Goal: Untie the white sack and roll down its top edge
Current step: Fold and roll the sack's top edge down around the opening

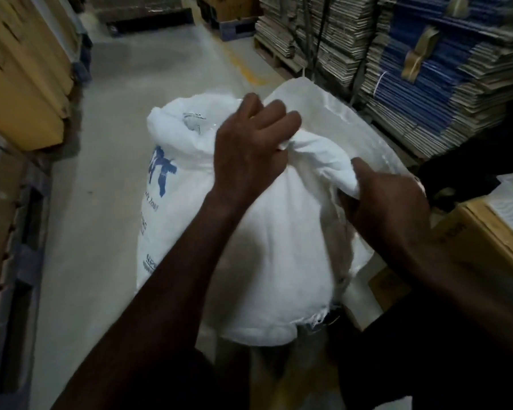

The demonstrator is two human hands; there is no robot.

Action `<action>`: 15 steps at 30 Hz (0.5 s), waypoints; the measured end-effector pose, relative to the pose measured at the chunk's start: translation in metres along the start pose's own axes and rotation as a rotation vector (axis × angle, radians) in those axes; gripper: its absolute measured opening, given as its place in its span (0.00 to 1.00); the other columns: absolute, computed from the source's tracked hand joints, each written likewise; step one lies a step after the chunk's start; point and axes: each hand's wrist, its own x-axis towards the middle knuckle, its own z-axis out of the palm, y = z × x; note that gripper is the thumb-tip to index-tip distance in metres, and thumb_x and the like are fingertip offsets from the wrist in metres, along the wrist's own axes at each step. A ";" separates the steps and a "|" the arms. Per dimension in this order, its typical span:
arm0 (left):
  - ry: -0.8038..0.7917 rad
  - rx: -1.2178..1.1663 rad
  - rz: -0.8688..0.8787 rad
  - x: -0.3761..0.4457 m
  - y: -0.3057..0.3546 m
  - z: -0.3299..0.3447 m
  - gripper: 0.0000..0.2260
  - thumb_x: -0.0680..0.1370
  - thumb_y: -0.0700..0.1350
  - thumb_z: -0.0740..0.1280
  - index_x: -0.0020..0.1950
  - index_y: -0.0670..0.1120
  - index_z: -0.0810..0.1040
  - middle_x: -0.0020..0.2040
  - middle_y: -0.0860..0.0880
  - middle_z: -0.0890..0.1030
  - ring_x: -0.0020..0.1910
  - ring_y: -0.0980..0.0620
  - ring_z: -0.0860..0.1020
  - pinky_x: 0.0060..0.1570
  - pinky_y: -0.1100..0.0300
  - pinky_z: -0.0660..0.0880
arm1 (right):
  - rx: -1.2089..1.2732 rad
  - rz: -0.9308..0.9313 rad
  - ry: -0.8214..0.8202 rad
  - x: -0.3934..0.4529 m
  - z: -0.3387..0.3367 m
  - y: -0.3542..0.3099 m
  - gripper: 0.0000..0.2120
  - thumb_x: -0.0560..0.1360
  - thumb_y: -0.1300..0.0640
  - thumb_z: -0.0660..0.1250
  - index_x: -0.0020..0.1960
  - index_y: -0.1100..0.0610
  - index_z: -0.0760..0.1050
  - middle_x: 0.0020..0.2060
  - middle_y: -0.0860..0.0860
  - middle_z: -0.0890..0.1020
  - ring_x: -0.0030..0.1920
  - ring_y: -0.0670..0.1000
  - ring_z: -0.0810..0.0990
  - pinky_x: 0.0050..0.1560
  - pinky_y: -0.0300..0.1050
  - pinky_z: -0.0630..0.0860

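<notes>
A: White cloth is bunched up in both hands. Why?

B: The sack (267, 247) stands on the floor, close to the person. The right hand (388, 208) squeezes a twisted fold of its top, fingers curled shut around it. I think that holds the neck firm.

A: And the other hand?

B: The left hand (249, 152) sits a bit farther, on the gathered neck. Its fingers (279, 113) are bent and a little apart, gripping the cloth. I cannot see a knot or string.

A: What is behind?

B: Flat cardboard stacks (427, 69), just past the sack.
</notes>
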 end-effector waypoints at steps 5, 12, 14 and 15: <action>-0.121 0.094 -0.127 -0.041 -0.020 -0.055 0.12 0.62 0.30 0.68 0.40 0.44 0.73 0.44 0.43 0.80 0.44 0.38 0.76 0.46 0.45 0.69 | 0.128 -0.235 0.018 0.002 0.009 -0.047 0.13 0.74 0.54 0.74 0.56 0.55 0.78 0.56 0.55 0.80 0.51 0.59 0.78 0.43 0.53 0.68; -0.675 0.115 -0.376 -0.084 -0.019 -0.126 0.24 0.67 0.37 0.73 0.60 0.51 0.75 0.62 0.51 0.82 0.65 0.44 0.79 0.75 0.46 0.65 | 0.294 -0.352 -0.263 -0.011 0.023 -0.114 0.19 0.71 0.58 0.74 0.61 0.58 0.78 0.77 0.52 0.74 0.48 0.64 0.86 0.38 0.55 0.81; -0.892 0.172 -0.389 -0.100 -0.002 -0.133 0.35 0.71 0.48 0.75 0.77 0.54 0.69 0.70 0.52 0.79 0.74 0.48 0.75 0.83 0.41 0.56 | 0.309 -0.398 -0.261 -0.015 0.024 -0.127 0.16 0.73 0.60 0.70 0.60 0.59 0.79 0.75 0.53 0.76 0.47 0.64 0.86 0.37 0.54 0.80; -0.946 0.199 -0.382 -0.106 0.004 -0.135 0.36 0.73 0.53 0.74 0.80 0.54 0.67 0.71 0.51 0.79 0.74 0.47 0.75 0.83 0.39 0.56 | 0.315 -0.417 -0.260 -0.016 0.023 -0.132 0.15 0.74 0.61 0.67 0.60 0.59 0.79 0.72 0.53 0.78 0.48 0.63 0.86 0.37 0.54 0.80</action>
